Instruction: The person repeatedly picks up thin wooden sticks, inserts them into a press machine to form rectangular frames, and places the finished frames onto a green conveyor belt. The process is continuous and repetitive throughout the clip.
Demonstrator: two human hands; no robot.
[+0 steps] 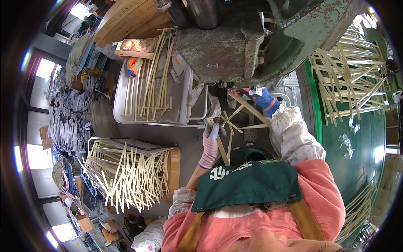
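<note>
The scuffed green machine (222,54) looms above my 2 hands. On my right runs a green table (352,155) bearing 2 heaps of pale strips (348,80). On my left a white tray (119,101) has several long strips lying in it, and nearer me a dense pile of strips (130,176) lies beside a cardboard sheet (174,172). Between the machine and my green apron (247,185), some crossing strips (250,108) spread like a star; I cannot tell whether they are all joined. My right hand (265,101), gloved in blue, is at their far end, just by the machine; I cannot tell how its fingers close. My left hand (213,138), in a striped glove, is clamped on 1 strip near its upper end. An orange tape roll (133,64) sits at the tray's far left corner.
</note>
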